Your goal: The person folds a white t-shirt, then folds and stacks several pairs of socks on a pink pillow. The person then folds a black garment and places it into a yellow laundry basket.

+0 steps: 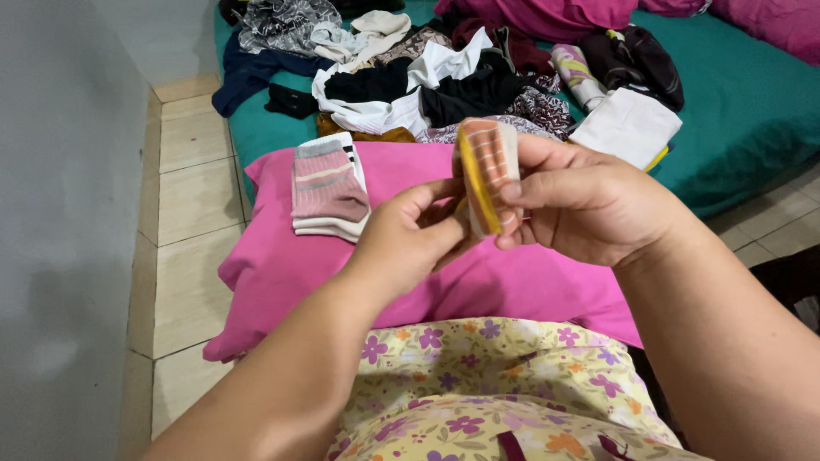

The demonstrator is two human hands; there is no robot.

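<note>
pink pillow (282,265) | both hands raised | left hand (410,239), right hand (589,205) pinch folded orange sock (487,171)

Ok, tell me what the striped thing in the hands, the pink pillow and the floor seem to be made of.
Striped sock: knitted fabric, probably a cotton blend; fine ribbing shows, matte orange and white with a yellow edge, pinched by the left hand and the right hand.
Pink pillow: smooth woven cloth cover, soft creases, matte.
Floor: pale tiles, likely ceramic; grout lines and a slight sheen.
</note>
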